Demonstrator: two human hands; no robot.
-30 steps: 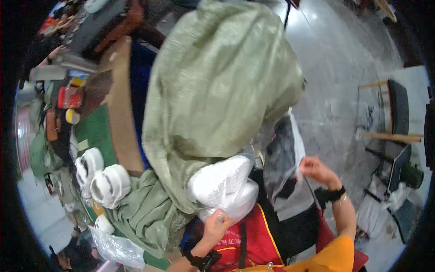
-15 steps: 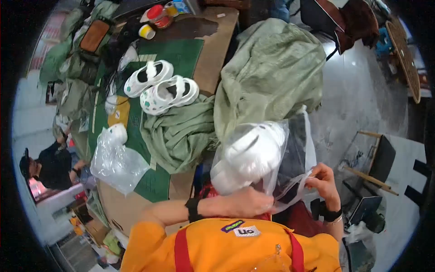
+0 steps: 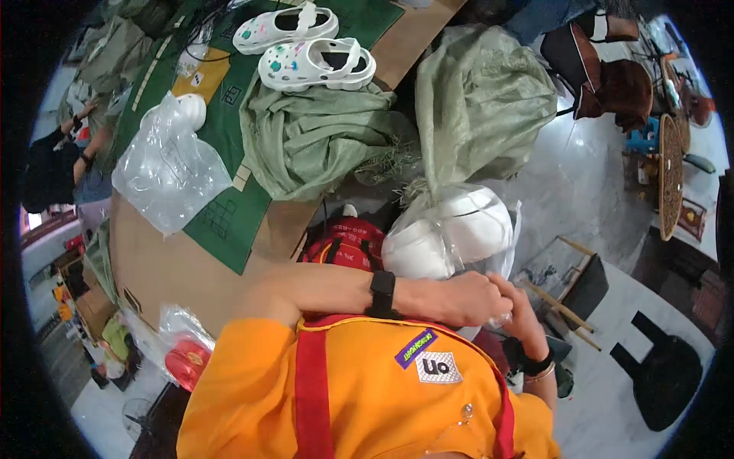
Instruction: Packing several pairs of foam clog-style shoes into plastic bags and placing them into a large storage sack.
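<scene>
A pair of plain white clogs (image 3: pixel 478 226) sits inside a clear plastic bag (image 3: pixel 515 237) in front of my body. My left hand (image 3: pixel 475 298) reaches across to the right, its fingers closed on the bag's gathered end. Right beside it, my right hand (image 3: pixel 520 310) is closed on the same plastic, a bit of which sticks out under the fingers. The two hands touch, and the exact grip of the fingertips is hidden. Beyond the bag stands a bulky pale green woven sack (image 3: pixel 489 115).
On the table's green mat (image 3: pixel 248 237) lie white clogs with coloured charms (image 3: pixel 317 65), a crumpled green sack (image 3: pixel 317 138) and another clear bag (image 3: pixel 172 172) with something white. A red bag (image 3: pixel 344 245) is below the table edge. A person (image 3: pixel 53 172) works at far left.
The bag's loose, spread mouth is now bunched together. My hands have come together at it, and the clogs inside have turned. My view has shifted, so the table sits higher in the picture.
</scene>
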